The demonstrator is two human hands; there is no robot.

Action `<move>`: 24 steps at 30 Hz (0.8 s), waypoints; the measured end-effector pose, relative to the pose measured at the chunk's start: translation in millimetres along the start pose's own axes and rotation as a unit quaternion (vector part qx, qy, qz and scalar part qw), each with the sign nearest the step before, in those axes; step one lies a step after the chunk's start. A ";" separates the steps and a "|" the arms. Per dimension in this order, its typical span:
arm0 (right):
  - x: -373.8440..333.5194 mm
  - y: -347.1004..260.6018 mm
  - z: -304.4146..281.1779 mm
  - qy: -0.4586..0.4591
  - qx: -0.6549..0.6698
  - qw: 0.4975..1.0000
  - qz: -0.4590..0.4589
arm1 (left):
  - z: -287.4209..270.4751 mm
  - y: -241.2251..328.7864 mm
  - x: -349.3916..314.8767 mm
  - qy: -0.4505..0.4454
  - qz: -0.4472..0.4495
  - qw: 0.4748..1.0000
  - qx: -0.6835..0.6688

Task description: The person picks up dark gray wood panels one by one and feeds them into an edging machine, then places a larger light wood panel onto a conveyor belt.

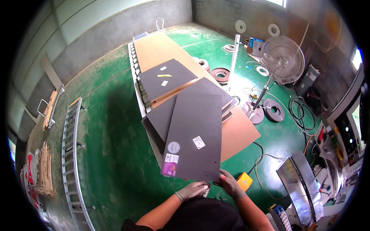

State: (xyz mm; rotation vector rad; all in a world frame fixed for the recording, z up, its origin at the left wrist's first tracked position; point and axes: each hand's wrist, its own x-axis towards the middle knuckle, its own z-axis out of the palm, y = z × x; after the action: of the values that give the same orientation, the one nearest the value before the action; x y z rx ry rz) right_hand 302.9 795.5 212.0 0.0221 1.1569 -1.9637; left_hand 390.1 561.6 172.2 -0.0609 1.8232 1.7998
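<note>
A dark grey rectangular panel (194, 123) lies tilted on top of a stack, its near edge reaching toward my body. On it are a round silver sticker (173, 147), a white label (199, 142) and a purple-and-white label (170, 164). At its near right corner, my right hand (230, 184) grips the edge. My gloved left hand (194, 190) is closed just below the near edge, by a small patterned bit I cannot make out. More dark panels (160, 117) fan out underneath. Behind them lies another dark grey panel (169, 81) with white and yellow labels.
Long brown boards (162, 44) on a roller conveyor (135, 65) carry the stack. A ladder-like roller frame (69, 154) lies at left. On the right stand a fan (282, 57), edge-band coils (273, 110), a yellow box (244, 181), cables and a machine (298, 184).
</note>
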 end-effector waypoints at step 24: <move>-172.5 -49.8 -128.8 0.324 0.058 0.890 -0.317 | -4.3 91.7 149.4 0.051 -0.014 0.842 -0.537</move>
State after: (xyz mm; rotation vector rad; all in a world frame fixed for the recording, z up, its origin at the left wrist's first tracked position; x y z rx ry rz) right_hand 334.2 1012.1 242.5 0.4446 1.6069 -2.7246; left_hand 225.6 618.9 192.1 -0.6036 0.6347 2.5887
